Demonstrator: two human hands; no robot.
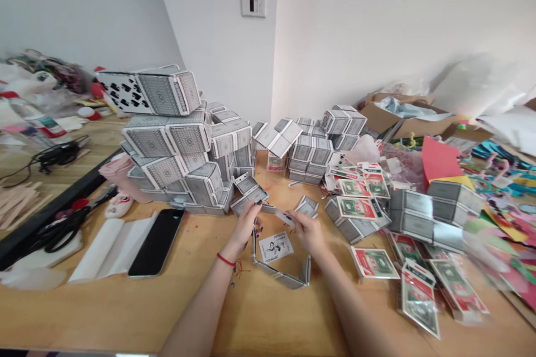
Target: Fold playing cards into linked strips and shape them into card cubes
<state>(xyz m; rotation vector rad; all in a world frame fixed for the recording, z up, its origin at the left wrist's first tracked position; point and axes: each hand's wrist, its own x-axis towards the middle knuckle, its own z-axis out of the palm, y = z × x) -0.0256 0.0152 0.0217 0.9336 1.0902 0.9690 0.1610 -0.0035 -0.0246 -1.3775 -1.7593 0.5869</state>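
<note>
My left hand (247, 227), with a red cord at its wrist, is closed by pinching on a corner of the folded playing-card frame (281, 274) standing on the table. Opposite it, my right hand (309, 231) pinches a playing card (285, 216) near the frame's far side. Whether that card is joined to the frame I cannot tell. A loose card with a black drawing (275, 246) lies flat inside the frame. Just behind my hands are folded card pieces (248, 195) and another small card piece (308, 205).
Tall stacked card blocks (167, 139) stand at the left, lower card blocks (312, 150) behind at the right. Several card boxes (374, 263) lie on the right. A black phone (157, 242), white paper (112, 251) and scissors (69, 226) lie left. Coloured paper (444, 159) crowds the far right.
</note>
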